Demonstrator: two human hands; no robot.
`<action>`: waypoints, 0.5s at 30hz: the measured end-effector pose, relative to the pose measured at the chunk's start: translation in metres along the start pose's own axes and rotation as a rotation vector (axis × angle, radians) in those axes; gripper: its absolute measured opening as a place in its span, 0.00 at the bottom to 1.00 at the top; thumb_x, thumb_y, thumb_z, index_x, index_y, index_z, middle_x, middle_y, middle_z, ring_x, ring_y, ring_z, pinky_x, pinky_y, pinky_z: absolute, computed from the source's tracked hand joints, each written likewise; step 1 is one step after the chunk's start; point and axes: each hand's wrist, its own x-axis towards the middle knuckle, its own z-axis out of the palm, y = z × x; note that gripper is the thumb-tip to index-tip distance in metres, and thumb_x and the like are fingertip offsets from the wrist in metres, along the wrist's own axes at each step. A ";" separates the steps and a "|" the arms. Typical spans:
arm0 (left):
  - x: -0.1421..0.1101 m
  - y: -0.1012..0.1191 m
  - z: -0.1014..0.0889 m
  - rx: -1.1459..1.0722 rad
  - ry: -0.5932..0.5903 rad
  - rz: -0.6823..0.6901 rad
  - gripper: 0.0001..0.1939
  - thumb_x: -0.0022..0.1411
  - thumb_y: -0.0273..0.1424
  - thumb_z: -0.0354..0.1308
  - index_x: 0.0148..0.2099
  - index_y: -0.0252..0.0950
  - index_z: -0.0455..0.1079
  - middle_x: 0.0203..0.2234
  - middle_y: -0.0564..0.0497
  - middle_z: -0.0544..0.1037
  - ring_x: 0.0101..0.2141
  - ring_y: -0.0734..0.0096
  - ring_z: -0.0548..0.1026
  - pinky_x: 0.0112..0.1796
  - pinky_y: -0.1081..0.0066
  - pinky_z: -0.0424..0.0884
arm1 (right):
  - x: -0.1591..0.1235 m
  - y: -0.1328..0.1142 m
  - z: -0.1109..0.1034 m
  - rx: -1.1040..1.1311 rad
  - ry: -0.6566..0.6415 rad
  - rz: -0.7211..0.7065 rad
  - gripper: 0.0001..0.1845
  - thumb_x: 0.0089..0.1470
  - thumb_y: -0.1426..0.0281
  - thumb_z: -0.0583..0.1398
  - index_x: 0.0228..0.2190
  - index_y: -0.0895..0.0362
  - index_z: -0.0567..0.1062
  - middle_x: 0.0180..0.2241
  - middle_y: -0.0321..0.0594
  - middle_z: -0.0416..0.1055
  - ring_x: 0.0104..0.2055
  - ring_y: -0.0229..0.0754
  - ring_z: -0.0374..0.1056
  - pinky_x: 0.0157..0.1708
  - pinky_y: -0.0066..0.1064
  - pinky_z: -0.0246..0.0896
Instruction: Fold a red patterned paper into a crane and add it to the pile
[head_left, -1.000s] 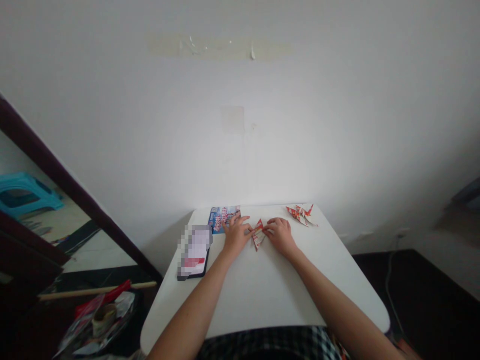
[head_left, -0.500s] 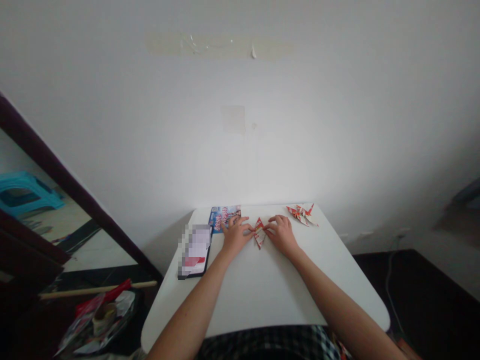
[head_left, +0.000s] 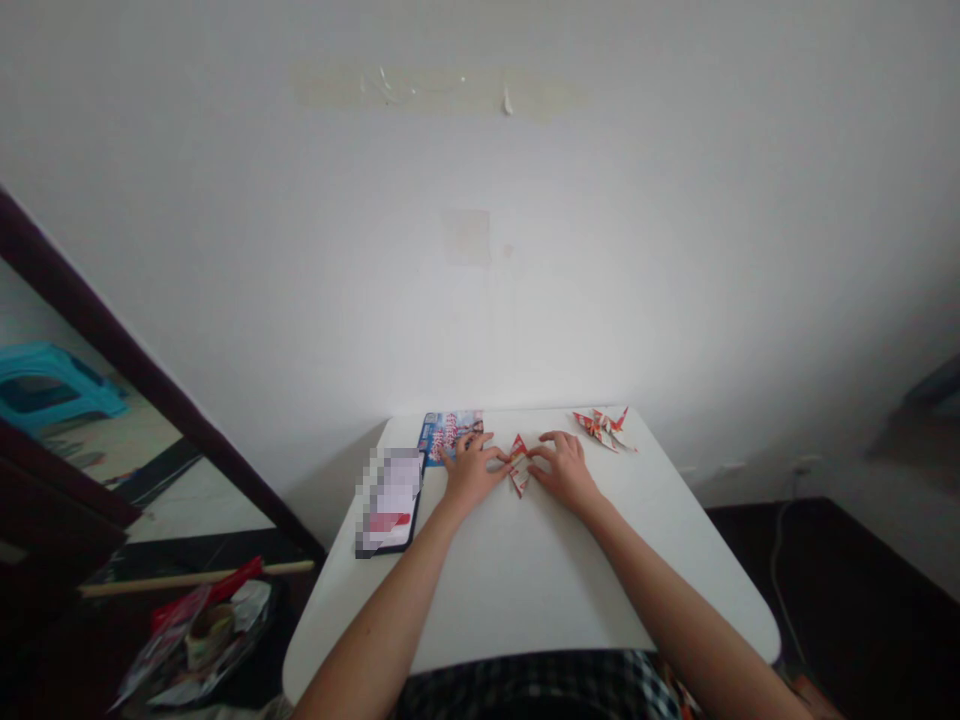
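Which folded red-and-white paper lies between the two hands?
The diamond-shaped paper, with the left hand and right hand beside it; the spiky folded paper lies near the far right corner of the table.

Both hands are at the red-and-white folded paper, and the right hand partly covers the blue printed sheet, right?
No: the head view shows the left hand, not the right hand, partly covering the blue printed sheet. Both hands are at the folded paper.

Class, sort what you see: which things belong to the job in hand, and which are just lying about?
In the job:
small, diamond-shaped, red-and-white folded paper
left hand and right hand, fingertips at its edges
white, round-cornered table

Seemingly just lying about:
black-edged phone
blue printed sheet
spiky red-and-white folded paper shapes
blue plastic stool
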 end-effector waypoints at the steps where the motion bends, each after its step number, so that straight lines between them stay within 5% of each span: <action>1: -0.001 0.000 0.000 -0.001 0.011 0.009 0.07 0.61 0.42 0.68 0.42 0.55 0.82 0.64 0.56 0.72 0.66 0.45 0.59 0.62 0.23 0.41 | 0.000 -0.001 0.000 -0.007 0.006 -0.006 0.12 0.59 0.65 0.65 0.46 0.46 0.82 0.55 0.46 0.68 0.60 0.54 0.59 0.63 0.54 0.53; 15: 0.000 0.001 0.004 0.024 0.044 -0.063 0.06 0.61 0.44 0.67 0.40 0.54 0.84 0.62 0.54 0.75 0.64 0.44 0.60 0.63 0.26 0.42 | 0.001 -0.006 0.003 0.014 0.005 0.086 0.09 0.63 0.65 0.63 0.42 0.46 0.84 0.52 0.45 0.69 0.59 0.53 0.58 0.62 0.48 0.53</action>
